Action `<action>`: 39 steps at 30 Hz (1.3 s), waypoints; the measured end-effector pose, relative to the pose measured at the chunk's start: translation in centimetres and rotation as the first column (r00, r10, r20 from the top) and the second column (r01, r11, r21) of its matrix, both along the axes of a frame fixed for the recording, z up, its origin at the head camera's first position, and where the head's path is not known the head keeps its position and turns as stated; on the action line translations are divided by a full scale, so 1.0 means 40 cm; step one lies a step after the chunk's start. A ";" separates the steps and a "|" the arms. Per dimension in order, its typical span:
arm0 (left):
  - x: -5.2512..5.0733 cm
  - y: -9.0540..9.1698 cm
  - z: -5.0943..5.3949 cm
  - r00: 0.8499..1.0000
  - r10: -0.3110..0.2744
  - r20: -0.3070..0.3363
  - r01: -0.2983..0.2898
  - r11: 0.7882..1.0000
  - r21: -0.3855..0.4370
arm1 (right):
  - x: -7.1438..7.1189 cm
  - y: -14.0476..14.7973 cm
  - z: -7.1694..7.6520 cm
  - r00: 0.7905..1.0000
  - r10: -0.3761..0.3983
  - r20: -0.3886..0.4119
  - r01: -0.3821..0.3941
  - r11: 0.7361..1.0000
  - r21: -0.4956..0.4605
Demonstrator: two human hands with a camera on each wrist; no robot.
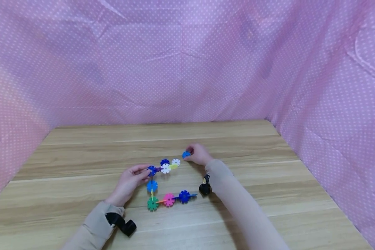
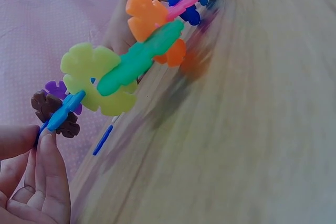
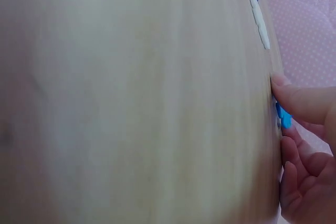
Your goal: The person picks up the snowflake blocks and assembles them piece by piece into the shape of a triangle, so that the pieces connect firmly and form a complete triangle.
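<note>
Notched plastic flower discs are joined into a chain bent round a corner. Along its near side are a green disc (image 1: 152, 203), a pink disc (image 1: 169, 200) and a dark blue disc (image 1: 184, 196). My left hand (image 1: 133, 183) pinches a dark blue disc (image 1: 151, 170) at the far corner, between thumb and fingers. From there the chain runs right through a white disc (image 1: 165, 168) to a yellow disc (image 1: 174, 166). To the right, apart from the chain, my right hand (image 1: 200, 155) pinches a light blue disc (image 1: 186, 155); darker blue shows beside it in the right wrist view.
Behind the chain, a dark blue disc (image 1: 164, 162) and a white disc (image 1: 176, 161) lie on the wooden table (image 1: 81, 152). Pink dotted cloth (image 1: 181, 69) hangs round the table's back and sides. Each wrist wears a black camera (image 1: 125, 225).
</note>
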State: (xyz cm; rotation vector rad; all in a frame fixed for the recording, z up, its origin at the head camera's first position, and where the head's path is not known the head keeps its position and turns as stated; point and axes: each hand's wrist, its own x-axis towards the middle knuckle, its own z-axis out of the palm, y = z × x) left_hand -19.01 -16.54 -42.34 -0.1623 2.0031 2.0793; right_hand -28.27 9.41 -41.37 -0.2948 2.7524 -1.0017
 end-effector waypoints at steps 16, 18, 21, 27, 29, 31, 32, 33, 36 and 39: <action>0.000 0.000 0.008 1.000 0.011 0.003 -0.011 1.000 -0.023 | 0.031 0.056 0.007 0.997 0.025 0.078 -0.004 0.965 -0.261; 0.000 0.001 0.010 1.000 0.011 0.005 -0.011 1.000 -0.021 | 0.039 0.062 0.005 0.994 0.023 0.107 0.012 0.950 -0.311; 0.001 0.001 0.011 1.000 0.015 0.017 -0.014 1.000 -0.019 | 0.057 0.067 0.003 0.989 0.026 0.148 0.032 0.927 -0.375; 0.001 0.002 0.011 0.999 0.018 0.029 -0.017 1.000 -0.021 | 0.092 0.070 -0.012 0.988 0.044 0.149 0.030 0.886 -0.463; 0.001 0.003 0.012 0.999 0.021 0.028 -0.020 1.000 -0.023 | 0.102 0.068 -0.012 0.989 0.034 0.145 0.038 0.881 -0.472; 0.001 0.005 0.012 0.999 0.023 0.023 -0.022 0.999 -0.024 | 0.111 0.067 -0.012 0.989 0.024 0.148 0.049 0.879 -0.474; 0.002 0.005 0.013 1.000 0.021 0.021 -0.021 0.999 -0.024 | 0.115 0.067 -0.013 0.988 0.024 0.152 0.052 0.877 -0.477; 0.003 0.006 0.013 1.000 0.021 0.018 -0.020 1.000 -0.024 | 0.119 0.068 -0.013 0.987 0.026 0.161 0.056 0.874 -0.483; 0.006 0.008 0.013 1.000 0.020 0.011 -0.019 0.999 -0.026 | 0.131 0.072 -0.013 0.982 0.044 0.181 0.053 0.866 -0.497; 0.010 0.012 0.013 1.000 0.018 0.009 -0.018 1.000 -0.024 | 0.144 0.080 -0.011 0.979 0.070 0.190 0.039 0.855 -0.517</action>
